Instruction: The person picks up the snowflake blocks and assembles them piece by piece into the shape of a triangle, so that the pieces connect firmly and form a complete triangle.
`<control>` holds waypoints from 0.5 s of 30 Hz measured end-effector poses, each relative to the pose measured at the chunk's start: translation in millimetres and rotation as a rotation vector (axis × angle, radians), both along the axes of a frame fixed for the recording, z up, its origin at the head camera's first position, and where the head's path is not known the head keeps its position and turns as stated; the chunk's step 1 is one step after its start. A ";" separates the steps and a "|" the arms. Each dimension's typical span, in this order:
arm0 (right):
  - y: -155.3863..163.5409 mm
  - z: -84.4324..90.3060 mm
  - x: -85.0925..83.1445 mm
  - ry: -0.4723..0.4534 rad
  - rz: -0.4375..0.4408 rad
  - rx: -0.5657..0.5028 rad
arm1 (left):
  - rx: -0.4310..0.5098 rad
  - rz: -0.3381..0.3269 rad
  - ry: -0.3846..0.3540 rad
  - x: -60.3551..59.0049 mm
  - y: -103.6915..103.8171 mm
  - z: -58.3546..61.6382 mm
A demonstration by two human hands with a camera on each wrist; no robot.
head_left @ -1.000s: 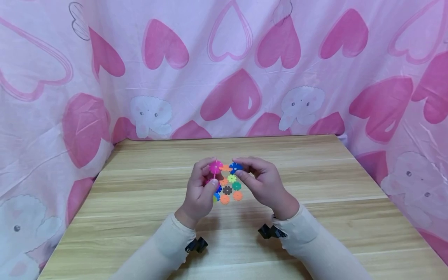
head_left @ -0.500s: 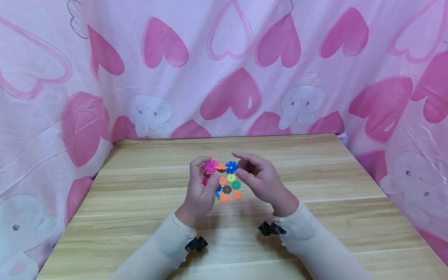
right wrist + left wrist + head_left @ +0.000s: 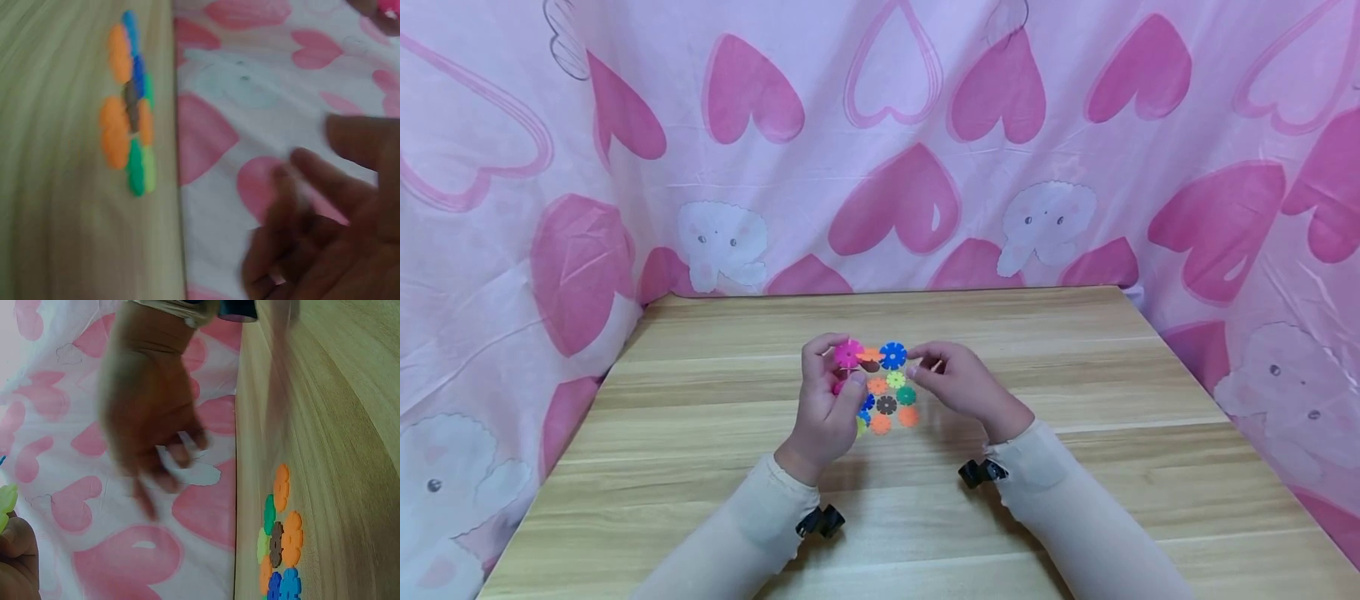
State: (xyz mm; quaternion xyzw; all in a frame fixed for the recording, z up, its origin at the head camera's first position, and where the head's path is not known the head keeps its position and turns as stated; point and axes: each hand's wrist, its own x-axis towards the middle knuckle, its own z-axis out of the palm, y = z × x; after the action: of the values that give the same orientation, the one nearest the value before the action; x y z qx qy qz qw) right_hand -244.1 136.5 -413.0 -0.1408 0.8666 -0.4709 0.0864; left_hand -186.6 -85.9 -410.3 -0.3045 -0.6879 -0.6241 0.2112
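Observation:
My left hand (image 3: 823, 387) pinches a group of joined plastic snowflake discs above the table. A pink snowflake disc (image 3: 849, 354), an orange snowflake disc (image 3: 871, 355) seen nearly edge-on and a blue snowflake disc (image 3: 892, 356) form its top row. More of the group lies hidden behind the fingers. In the left wrist view a light green snowflake disc (image 3: 7, 503) shows at my left fingertips. My right hand (image 3: 958, 379) is just right of the blue disc, fingers loosely bent, with nothing between them. It appears blurred in both wrist views.
Several loose snowflake discs lie on the wooden table (image 3: 700, 433) below the hands, among them a green disc (image 3: 906, 396), a brown disc (image 3: 887, 405) and a yellow-green disc (image 3: 896, 379). A pink heart-print curtain (image 3: 895, 200) hangs behind the table and along both sides.
My right hand has let go of the blue disc and drawn off to the right. My left hand has shifted the joined discs slightly left, and the blue disc now shows fully.

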 end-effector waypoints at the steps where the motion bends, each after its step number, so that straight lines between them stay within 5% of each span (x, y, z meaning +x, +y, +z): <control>1: -0.2 -3.6 -1.5 -0.045 0.014 0.052 | 0.005 0.000 0.001 0.1 -0.3 -0.3; 5: -1.2 -15.3 -3.7 -0.176 0.108 0.192 | 0.018 -0.008 0.002 0.3 -1.2 -1.0; 15: -4.9 -21.3 1.4 -0.167 0.190 0.391 | 0.025 -0.012 0.004 2.0 -0.9 -0.1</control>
State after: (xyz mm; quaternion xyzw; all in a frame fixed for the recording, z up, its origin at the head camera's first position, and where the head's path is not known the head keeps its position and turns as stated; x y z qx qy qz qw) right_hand -242.7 131.6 -434.3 -0.1630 0.9140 -0.2936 0.2276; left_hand -184.6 -86.8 -410.4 -0.3074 -0.6778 -0.6332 0.2124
